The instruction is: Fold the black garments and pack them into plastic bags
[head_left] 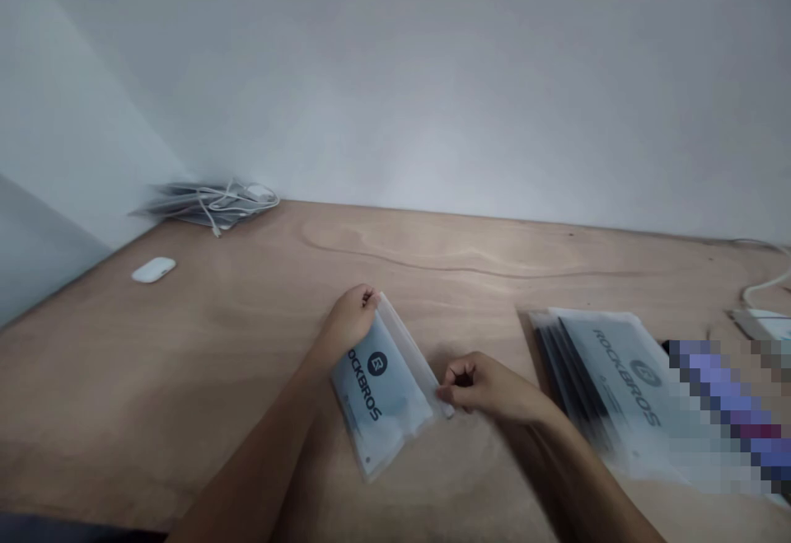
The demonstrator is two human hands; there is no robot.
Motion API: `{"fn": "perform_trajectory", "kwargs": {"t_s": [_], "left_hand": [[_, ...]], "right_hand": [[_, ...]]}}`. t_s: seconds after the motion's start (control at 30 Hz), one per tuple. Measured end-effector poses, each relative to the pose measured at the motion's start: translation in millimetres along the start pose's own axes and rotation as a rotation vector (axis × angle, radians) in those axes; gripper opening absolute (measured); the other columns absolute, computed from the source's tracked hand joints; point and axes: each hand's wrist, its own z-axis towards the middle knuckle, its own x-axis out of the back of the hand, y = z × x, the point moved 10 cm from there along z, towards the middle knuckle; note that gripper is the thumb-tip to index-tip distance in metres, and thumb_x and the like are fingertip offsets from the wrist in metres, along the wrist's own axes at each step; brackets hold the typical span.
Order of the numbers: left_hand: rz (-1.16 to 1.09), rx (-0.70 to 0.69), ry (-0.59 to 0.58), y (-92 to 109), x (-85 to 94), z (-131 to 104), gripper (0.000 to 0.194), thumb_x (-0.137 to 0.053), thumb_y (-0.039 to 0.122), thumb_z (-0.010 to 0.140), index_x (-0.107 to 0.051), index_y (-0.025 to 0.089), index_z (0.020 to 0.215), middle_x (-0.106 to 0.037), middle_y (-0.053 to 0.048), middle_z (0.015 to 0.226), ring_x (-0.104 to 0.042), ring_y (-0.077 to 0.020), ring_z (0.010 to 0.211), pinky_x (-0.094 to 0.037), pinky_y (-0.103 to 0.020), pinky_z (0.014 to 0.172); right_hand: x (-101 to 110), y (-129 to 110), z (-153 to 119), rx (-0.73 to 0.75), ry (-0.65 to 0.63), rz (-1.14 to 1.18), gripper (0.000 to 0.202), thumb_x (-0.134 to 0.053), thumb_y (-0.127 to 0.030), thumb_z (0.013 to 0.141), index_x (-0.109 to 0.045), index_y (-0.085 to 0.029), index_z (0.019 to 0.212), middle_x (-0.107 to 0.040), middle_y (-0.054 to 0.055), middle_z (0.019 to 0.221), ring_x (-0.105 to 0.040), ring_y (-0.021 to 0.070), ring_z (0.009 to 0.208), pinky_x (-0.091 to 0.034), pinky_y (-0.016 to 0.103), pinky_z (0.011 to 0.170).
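A frosted zip bag (386,386) printed ROCKBROS lies tilted between my hands above the wooden table, something pale blue-grey showing through it. My left hand (353,319) is closed on the top corner, at the far end of the zip strip. At the near end of that strip, my right hand (473,382) pinches the edge by the slider end. Whether the zip is fully closed I cannot tell. To the right of my right forearm lies a stack of similar ROCKBROS zip bags (618,362), with dark contents in the lower ones.
On the wooden table (235,345), a white earbud case (154,269) sits at the left. A pile of grey bags (179,203) with a white cable (222,197) lies in the back left corner. A pixelated patch covers the right edge, near another white cable (766,283).
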Motion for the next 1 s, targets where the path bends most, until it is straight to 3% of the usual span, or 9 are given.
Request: {"fn": "perform_trajectory", "kwargs": {"t_s": [0.17, 0.3, 0.4, 0.47, 0.57, 0.63, 0.8, 1.0], "left_hand": [[0.007, 0.009, -0.003, -2, -5.2, 1, 0.019, -0.049, 0.026, 0.093, -0.060, 0.020, 0.079, -0.068, -0.005, 0.078, -0.064, -0.0231, 0.078, -0.045, -0.032, 0.071], [-0.003, 0.008, 0.011, -4, -3.9, 3, 0.019, -0.049, 0.026, 0.093, -0.058, 0.021, 0.076, -0.067, -0.004, 0.076, -0.064, -0.0234, 0.076, -0.045, -0.032, 0.071], [-0.042, -0.026, -0.002, 6, -8.4, -2, 0.019, -0.047, 0.027, 0.094, -0.060, 0.020, 0.081, -0.068, -0.004, 0.079, -0.065, -0.0229, 0.077, -0.046, -0.031, 0.070], [-0.078, -0.075, -0.032, 20, -17.5, -10, 0.019, -0.047, 0.027, 0.094, -0.062, 0.020, 0.084, -0.070, -0.003, 0.081, -0.066, -0.0219, 0.077, -0.047, -0.030, 0.071], [-0.121, -0.164, -0.076, 47, -34.4, -26, 0.019, -0.048, 0.027, 0.095, -0.062, 0.021, 0.084, -0.071, -0.002, 0.083, -0.066, -0.0204, 0.079, -0.048, -0.029, 0.073], [-0.134, -0.207, -0.080, 60, -41.4, -34, 0.019, -0.048, 0.026, 0.095, -0.062, 0.022, 0.084, -0.071, -0.002, 0.084, -0.066, -0.0203, 0.081, -0.048, -0.030, 0.075], [-0.132, -0.212, -0.004, 60, -35.8, -35, 0.017, -0.046, 0.024, 0.097, -0.060, 0.022, 0.088, -0.069, -0.003, 0.086, -0.065, -0.0212, 0.084, -0.048, -0.033, 0.078], [-0.131, -0.210, 0.045, 49, -29.8, -29, 0.017, -0.046, 0.023, 0.097, -0.060, 0.022, 0.086, -0.068, -0.002, 0.082, -0.065, -0.0196, 0.079, -0.048, -0.031, 0.074]], "right_hand": [[-3, 4, -3, -0.032, -0.058, 0.016, 0.021, -0.068, -0.029, 0.082, -0.068, -0.017, 0.065, -0.069, 0.001, 0.064, -0.048, 0.0088, 0.051, -0.035, 0.024, 0.052], [-2, 6, 0, -0.010, -0.039, 0.065, 0.032, -0.068, -0.043, 0.086, -0.066, -0.017, 0.068, -0.068, 0.002, 0.065, -0.050, 0.0094, 0.049, -0.036, 0.023, 0.050], [8, -3, 6, 0.107, 0.117, 0.149, 0.034, -0.063, -0.052, 0.089, -0.065, -0.019, 0.090, -0.068, 0.001, 0.074, -0.056, 0.0115, 0.054, -0.040, 0.025, 0.054], [14, -11, 8, 0.195, 0.244, 0.124, 0.030, -0.065, -0.048, 0.088, -0.065, -0.020, 0.101, -0.066, 0.000, 0.078, -0.058, 0.0135, 0.061, -0.044, 0.027, 0.061], [13, -19, 10, 0.265, 0.356, -0.019, 0.018, -0.067, -0.038, 0.086, -0.070, -0.021, 0.089, -0.062, -0.002, 0.073, -0.053, 0.0150, 0.065, -0.043, 0.028, 0.065], [10, -20, 11, 0.278, 0.380, -0.055, 0.020, -0.063, -0.037, 0.088, -0.070, -0.021, 0.079, -0.060, -0.002, 0.071, -0.050, 0.0152, 0.065, -0.041, 0.028, 0.064], [24, -19, 6, 0.295, 0.488, 0.017, 0.022, -0.058, -0.041, 0.092, -0.064, -0.020, 0.094, -0.059, -0.001, 0.079, -0.053, 0.0161, 0.073, -0.044, 0.029, 0.070], [15, -21, 7, 0.281, 0.342, 0.008, 0.025, -0.068, -0.040, 0.086, -0.069, -0.020, 0.101, -0.060, -0.001, 0.076, -0.054, 0.0162, 0.070, -0.044, 0.029, 0.068]]}}
